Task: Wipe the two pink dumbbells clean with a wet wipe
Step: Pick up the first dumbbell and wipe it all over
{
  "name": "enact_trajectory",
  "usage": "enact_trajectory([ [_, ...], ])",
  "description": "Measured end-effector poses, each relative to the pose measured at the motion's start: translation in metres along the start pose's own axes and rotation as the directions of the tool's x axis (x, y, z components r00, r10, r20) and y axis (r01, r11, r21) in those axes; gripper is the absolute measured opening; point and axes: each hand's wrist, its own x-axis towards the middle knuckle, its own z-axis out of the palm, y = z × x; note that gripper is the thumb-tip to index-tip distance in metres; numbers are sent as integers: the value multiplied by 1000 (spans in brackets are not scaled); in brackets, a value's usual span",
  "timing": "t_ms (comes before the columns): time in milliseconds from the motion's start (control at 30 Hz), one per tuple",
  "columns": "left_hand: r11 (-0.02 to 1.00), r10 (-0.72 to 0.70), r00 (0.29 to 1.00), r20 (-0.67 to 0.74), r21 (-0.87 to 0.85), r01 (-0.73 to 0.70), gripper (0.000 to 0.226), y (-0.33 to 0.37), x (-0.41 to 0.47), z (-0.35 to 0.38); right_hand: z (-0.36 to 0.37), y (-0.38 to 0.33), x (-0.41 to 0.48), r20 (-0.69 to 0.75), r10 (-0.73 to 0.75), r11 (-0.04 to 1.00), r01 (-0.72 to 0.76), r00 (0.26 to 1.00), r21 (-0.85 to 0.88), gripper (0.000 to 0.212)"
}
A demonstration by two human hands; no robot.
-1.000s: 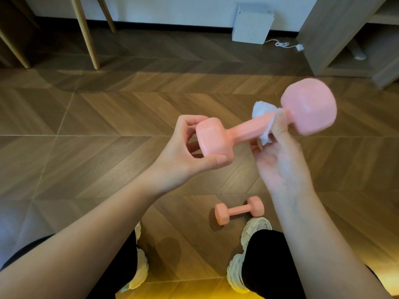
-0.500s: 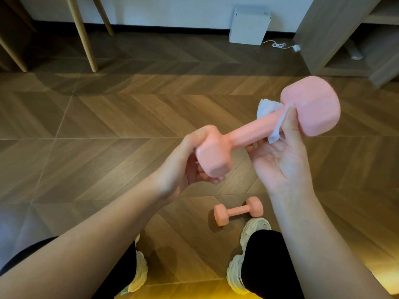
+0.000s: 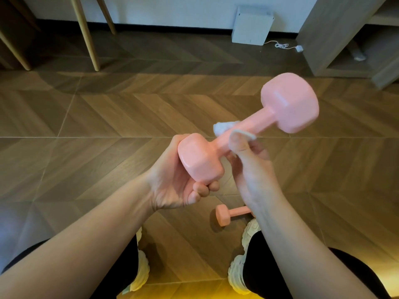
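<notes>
Left hand (image 3: 172, 184) clamped round near head of pink dumbbell (image 3: 254, 124), fingers curled beneath, holding it tilted with far head raised toward upper right. Right hand (image 3: 251, 167) pinches white wet wipe (image 3: 223, 126) round handle just beside near head, thumb pressing wipe on top. Below hands, second pink dumbbell (image 3: 224, 216) lies on chevron wood floor (image 3: 97, 130), just ahead of right white shoe (image 3: 239, 268), far end hidden by right forearm. White box (image 3: 251, 24) against far wall; wooden shelf unit (image 3: 336, 39) at right.
</notes>
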Motion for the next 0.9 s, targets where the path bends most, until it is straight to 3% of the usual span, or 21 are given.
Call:
enact_trajectory([
  [67,999,34,999,-5,28,-34,68,1,0,1,5,6,-3,-12,29,998,-29,1000,-48,15],
  [100,996,65,997,-32,56,-63,71,2,1,1,6,8,-4,-28,45,997,-47,999,-56,13],
  [267,909,356,911,-209,303,-286,79,-5,11,-2,8,15,-1,-154,182,983,-183,971,9,43],
  [433,689,641,720,-267,614,-385,76,-12,19,3,3,7,6,-129,223,958,-193,966,211,53],
  [500,531,757,615,-218,754,-386,63,-13,17,2,-2,0,8,-115,200,962,-172,973,213,50],
  [600,240,855,519,-15,898,-369,56,-12,9,1,-12,-9,9,-114,176,953,-140,978,270,34],
  [833,-336,852,317,416,900,-278,70,-11,10,-6,-19,-25,14,-237,231,888,-105,944,447,58],
  [900,-425,829,289,479,875,-231,71,-9,11,-9,-19,-28,14,-264,237,873,-85,935,480,70],
])
